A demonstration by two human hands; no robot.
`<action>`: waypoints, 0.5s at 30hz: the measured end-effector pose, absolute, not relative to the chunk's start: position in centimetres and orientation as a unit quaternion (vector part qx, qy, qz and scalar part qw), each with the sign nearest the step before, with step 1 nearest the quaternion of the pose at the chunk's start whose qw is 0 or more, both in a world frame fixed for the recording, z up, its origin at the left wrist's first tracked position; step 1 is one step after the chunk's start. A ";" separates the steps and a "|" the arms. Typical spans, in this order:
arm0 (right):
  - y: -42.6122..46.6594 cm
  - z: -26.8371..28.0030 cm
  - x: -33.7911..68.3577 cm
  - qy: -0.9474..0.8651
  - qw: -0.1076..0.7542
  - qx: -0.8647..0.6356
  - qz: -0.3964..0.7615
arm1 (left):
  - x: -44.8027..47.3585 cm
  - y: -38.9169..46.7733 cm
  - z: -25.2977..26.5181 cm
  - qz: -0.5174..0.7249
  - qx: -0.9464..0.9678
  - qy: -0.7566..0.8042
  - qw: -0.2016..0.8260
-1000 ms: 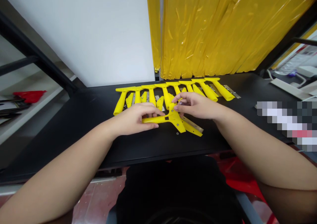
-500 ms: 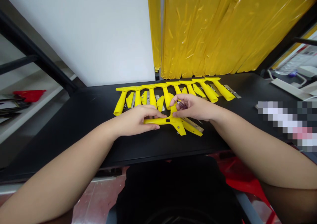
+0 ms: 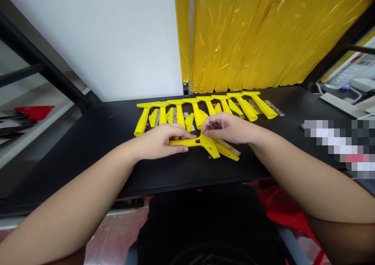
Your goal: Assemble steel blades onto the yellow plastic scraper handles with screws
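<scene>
My left hand is closed around the handle of a yellow plastic scraper, pressing it against the table. The scraper's wide head faces right, and a screw sits in its near arm. My right hand is curled over the head's far arm, fingertips pinched at its surface. Inside the right palm shows a dark purple tool, mostly hidden by the fingers. Beneath and right of the head lie a metal blade and a yellow cover plate. A small nut rests just in front of the head.
Behind my hands, several yellow scraper handles form a row on the black table, with cover plates, blades and small hardware between them. Yellow plastic sheeting and a white panel stand behind. Black frame posts flank the table.
My right fingertips have shifted slightly down and closed tighter at the scraper's far arm. The purple tool has turned a little in the palm. My left hand keeps its hold.
</scene>
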State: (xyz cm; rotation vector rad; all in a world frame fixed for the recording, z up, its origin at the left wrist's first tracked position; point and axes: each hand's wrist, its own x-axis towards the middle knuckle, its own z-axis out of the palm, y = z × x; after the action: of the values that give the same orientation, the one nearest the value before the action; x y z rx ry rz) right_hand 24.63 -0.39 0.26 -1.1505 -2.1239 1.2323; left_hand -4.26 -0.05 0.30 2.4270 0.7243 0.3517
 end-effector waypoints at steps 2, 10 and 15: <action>-0.5 0.2 24.6 -0.774 0.199 -0.419 0.431 | -4.3 -0.1 0.4 0.131 0.907 0.269 0.297; -0.6 -0.1 24.5 -0.804 0.193 -0.441 0.350 | -4.3 -0.2 0.6 0.131 0.897 0.286 0.310; -0.4 -0.1 24.7 -0.831 0.218 -0.415 0.300 | -4.3 -0.3 0.8 0.129 0.882 0.296 0.344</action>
State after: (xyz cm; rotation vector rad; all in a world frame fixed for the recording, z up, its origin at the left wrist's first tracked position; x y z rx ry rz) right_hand 24.69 -0.38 -0.10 -1.1491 -2.2992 0.8319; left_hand -4.30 -0.33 0.78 2.2915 0.7687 0.3346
